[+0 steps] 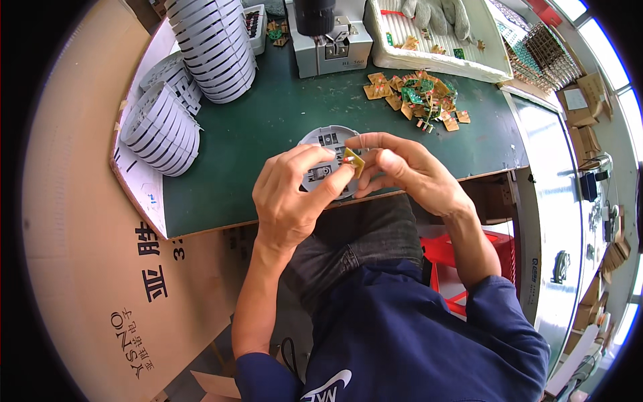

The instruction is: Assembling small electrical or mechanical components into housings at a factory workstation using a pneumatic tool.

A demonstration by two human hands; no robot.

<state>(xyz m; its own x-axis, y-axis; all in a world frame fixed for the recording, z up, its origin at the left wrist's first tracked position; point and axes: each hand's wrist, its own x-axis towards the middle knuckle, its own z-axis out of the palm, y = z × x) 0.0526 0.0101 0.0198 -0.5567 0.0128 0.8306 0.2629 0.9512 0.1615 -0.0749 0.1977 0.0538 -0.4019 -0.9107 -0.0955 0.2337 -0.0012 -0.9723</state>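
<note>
A small tan circuit board with tiny parts on it is pinched at the fingertips of my left hand. My right hand curves round the board's other side with its fingers apart; whether they touch the board is hard to see. Beneath both hands, a round light-grey plastic plate with cut-outs lies near the table's front edge, partly covered by my fingers. Beyond my right hand spreads a loose pile of similar tan and green circuit boards.
Tall stacks of grey round plates and a shorter leaning stack stand at the left of the green table. A metal machine is at the back. A white foam tray holds gloves and boards. A red stool sits below right.
</note>
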